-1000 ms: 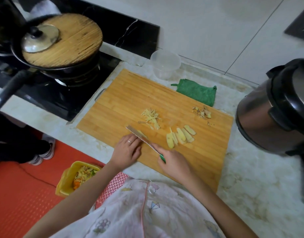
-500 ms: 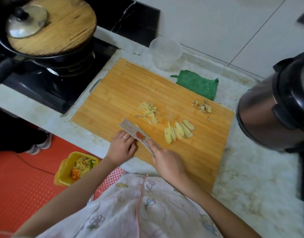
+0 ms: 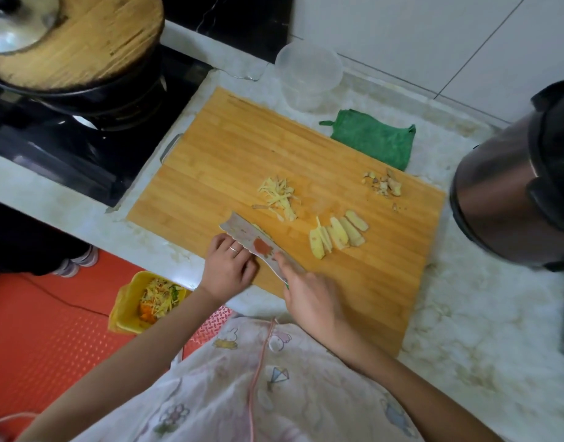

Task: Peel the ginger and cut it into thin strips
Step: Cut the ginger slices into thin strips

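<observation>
right hand (image 3: 309,298) grips knife (image 3: 252,240); left hand (image 3: 228,266) curled beside it

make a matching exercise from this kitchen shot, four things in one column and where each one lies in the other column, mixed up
Things
1. ginger strips
2. ginger slices
3. peel scraps
4. cloth

Places
A. off the board, on the counter behind it
B. far right corner of the board
C. middle of the board, beyond the knife
D. right of the knife, fanned in a row

Pairs: 1-C, 2-D, 3-B, 4-A
</observation>
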A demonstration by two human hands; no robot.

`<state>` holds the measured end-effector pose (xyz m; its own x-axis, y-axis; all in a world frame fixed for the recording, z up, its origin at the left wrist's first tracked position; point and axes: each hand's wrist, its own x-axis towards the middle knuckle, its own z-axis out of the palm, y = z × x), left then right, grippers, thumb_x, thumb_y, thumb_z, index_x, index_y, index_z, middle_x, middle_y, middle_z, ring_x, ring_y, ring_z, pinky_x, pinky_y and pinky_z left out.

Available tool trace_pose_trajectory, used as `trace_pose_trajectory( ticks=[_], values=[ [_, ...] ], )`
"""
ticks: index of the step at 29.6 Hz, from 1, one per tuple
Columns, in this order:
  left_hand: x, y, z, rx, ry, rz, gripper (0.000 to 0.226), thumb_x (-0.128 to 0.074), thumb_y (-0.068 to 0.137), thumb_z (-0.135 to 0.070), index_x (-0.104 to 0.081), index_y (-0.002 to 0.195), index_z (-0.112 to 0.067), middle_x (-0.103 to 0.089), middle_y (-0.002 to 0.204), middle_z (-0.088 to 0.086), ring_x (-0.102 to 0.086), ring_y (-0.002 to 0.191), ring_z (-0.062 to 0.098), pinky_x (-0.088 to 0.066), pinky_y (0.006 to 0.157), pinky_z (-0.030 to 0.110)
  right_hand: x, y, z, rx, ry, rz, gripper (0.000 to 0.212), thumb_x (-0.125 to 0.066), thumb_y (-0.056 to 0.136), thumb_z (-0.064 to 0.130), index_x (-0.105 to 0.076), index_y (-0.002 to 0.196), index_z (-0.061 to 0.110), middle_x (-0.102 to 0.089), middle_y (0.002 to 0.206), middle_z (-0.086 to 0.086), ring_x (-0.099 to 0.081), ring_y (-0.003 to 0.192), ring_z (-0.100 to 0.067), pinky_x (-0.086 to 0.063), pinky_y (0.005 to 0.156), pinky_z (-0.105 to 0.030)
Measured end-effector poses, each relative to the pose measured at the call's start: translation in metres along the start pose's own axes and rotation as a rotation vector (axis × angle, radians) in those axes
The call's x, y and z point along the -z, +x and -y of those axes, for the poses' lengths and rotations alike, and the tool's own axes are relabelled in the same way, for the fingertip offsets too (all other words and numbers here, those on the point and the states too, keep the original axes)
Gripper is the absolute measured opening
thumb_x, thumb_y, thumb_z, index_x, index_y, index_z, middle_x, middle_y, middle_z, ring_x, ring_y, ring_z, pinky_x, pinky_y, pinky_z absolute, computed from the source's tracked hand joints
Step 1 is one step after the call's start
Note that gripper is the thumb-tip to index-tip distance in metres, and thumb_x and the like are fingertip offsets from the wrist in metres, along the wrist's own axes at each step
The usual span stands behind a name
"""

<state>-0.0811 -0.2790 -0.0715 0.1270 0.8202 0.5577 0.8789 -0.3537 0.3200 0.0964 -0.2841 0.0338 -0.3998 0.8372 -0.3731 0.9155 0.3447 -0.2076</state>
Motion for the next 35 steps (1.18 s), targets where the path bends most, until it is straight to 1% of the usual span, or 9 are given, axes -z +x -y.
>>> trace_pose_trajectory(
  ticks=[4, 7, 11, 15, 20, 25, 28, 32, 35],
  values=[
    [-0.005, -0.003, 0.004, 0.020, -0.006, 0.022, 0.027, -0.043, 0.085, -0.011, -0.061, 0.065, -0.006, -0.054, 0.061, 0.005, -0.043, 0.067, 0.022, -0.038, 0.075, 0.035, -0.003, 0.003, 0.003, -0.016, 0.036, -0.002, 0.065, -0.046, 0.096, 0.018, -0.014, 0.151, 0.031, -0.067, 0.089, -0.006, -0.053, 0.066, -0.022, -0.034, 0.056, -0.029],
    [-0.005, -0.004, 0.005, 0.019, -0.025, 0.035, 0.019, -0.042, 0.086, -0.012, -0.059, 0.079, -0.010, -0.059, 0.071, 0.004, -0.050, 0.070, 0.024, -0.040, 0.075, 0.036, 0.000, 0.022, 0.009, -0.021, 0.068, -0.004, 0.063, -0.047, 0.095, 0.016, -0.019, 0.150, 0.030, -0.068, 0.093, -0.009, -0.063, 0.079, -0.028, -0.035, 0.056, -0.031],
    [-0.007, -0.003, 0.006, -0.003, -0.045, 0.048, 0.021, -0.039, 0.089, -0.015, -0.060, 0.091, -0.010, -0.063, 0.084, 0.006, -0.053, 0.077, 0.024, -0.042, 0.077, 0.038, 0.011, 0.037, 0.013, 0.015, 0.081, -0.011, 0.059, -0.048, 0.096, 0.021, -0.023, 0.148, 0.032, -0.068, 0.092, -0.010, -0.064, 0.079, -0.028, -0.034, 0.054, -0.031],
    [-0.005, -0.002, 0.006, -0.032, -0.023, 0.012, 0.009, -0.046, 0.083, -0.010, -0.054, 0.085, -0.013, -0.062, 0.076, 0.006, -0.048, 0.073, 0.023, -0.037, 0.075, 0.036, 0.008, 0.017, 0.009, 0.021, 0.033, 0.006, 0.060, -0.046, 0.097, 0.020, -0.018, 0.149, 0.032, -0.065, 0.086, -0.007, -0.051, 0.065, -0.022, -0.033, 0.055, -0.030],
    [-0.006, -0.004, 0.007, -0.025, -0.032, 0.001, 0.009, -0.048, 0.081, -0.009, -0.055, 0.076, -0.011, -0.060, 0.071, 0.006, -0.045, 0.071, 0.022, -0.036, 0.076, 0.036, 0.005, 0.016, 0.010, 0.004, 0.055, 0.020, 0.062, -0.047, 0.096, 0.018, -0.018, 0.149, 0.033, -0.066, 0.089, -0.009, -0.063, 0.078, -0.026, -0.035, 0.056, -0.031],
    [-0.004, -0.002, 0.005, 0.017, -0.039, 0.006, 0.011, -0.044, 0.082, -0.008, -0.052, 0.074, -0.011, -0.050, 0.067, 0.004, -0.044, 0.065, 0.023, -0.039, 0.075, 0.037, 0.003, 0.035, 0.018, -0.014, 0.059, 0.012, 0.061, -0.047, 0.096, 0.015, -0.020, 0.149, 0.029, -0.067, 0.094, -0.008, -0.063, 0.075, -0.026, -0.039, 0.055, -0.032],
    [-0.004, -0.002, 0.005, 0.000, -0.050, 0.003, 0.015, -0.039, 0.086, -0.011, -0.053, 0.080, -0.013, -0.055, 0.073, 0.004, -0.047, 0.069, 0.023, -0.040, 0.076, 0.037, 0.005, 0.029, 0.014, -0.003, 0.051, 0.013, 0.062, -0.048, 0.097, 0.020, -0.019, 0.149, 0.033, -0.066, 0.090, -0.008, -0.055, 0.066, -0.022, -0.036, 0.054, -0.029],
    [-0.002, 0.002, 0.003, -0.037, -0.049, -0.045, 0.009, -0.044, 0.084, -0.010, -0.048, 0.081, -0.017, -0.055, 0.070, 0.005, -0.042, 0.070, 0.021, -0.037, 0.075, 0.036, 0.008, 0.013, 0.011, -0.003, 0.054, 0.017, 0.061, -0.047, 0.097, 0.020, -0.018, 0.149, 0.033, -0.066, 0.092, -0.008, -0.061, 0.076, -0.023, -0.035, 0.055, -0.029],
    [-0.004, -0.002, 0.004, -0.023, -0.051, -0.035, 0.011, -0.043, 0.085, -0.010, -0.053, 0.082, -0.015, -0.059, 0.072, 0.005, -0.046, 0.072, 0.022, -0.038, 0.076, 0.036, 0.006, 0.015, 0.012, -0.026, 0.068, 0.018, 0.061, -0.047, 0.097, 0.018, -0.019, 0.149, 0.033, -0.065, 0.094, -0.007, -0.061, 0.077, -0.024, -0.034, 0.056, -0.030]
  ],
)
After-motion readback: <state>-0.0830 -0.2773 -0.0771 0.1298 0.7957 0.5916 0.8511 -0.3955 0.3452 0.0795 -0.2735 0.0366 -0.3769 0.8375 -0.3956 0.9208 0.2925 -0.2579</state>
